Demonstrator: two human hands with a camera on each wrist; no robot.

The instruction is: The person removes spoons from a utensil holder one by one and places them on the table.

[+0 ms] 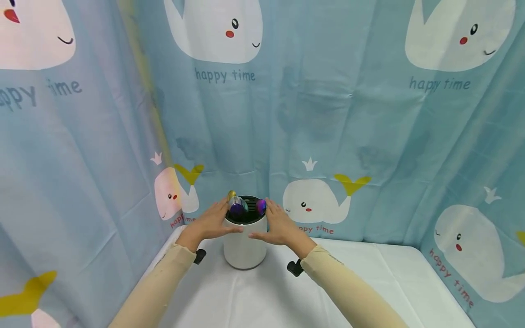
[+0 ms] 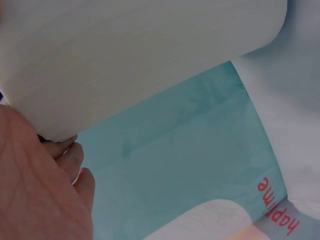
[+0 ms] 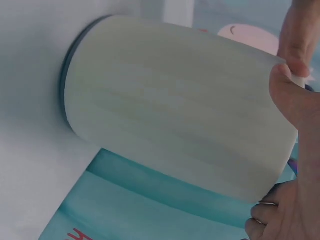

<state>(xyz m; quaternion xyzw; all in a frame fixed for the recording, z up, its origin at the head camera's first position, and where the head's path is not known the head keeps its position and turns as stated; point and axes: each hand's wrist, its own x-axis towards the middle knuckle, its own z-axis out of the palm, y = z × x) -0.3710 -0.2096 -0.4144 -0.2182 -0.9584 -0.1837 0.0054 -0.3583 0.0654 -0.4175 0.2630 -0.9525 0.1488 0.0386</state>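
Note:
A white cylindrical utensil holder (image 1: 244,248) with a black slotted top stands upright on the white-covered table. Several shiny spoons, some purple (image 1: 261,206) and one gold (image 1: 231,194), poke up from it with their rounded ends showing. My left hand (image 1: 210,223) grips the holder's upper left side, thumb across the front. On the opposite side my right hand (image 1: 282,225) holds it the same way, and the thumbs nearly meet. In the right wrist view the holder's wall (image 3: 175,105) fills the middle; the fingertips behind it are partly hidden.
Blue curtains (image 1: 320,118) printed with whales hang behind and at both sides of the table (image 1: 352,282). The holder is near the table's back left corner. Black wrist-worn pieces (image 1: 294,268) show under both wrists.

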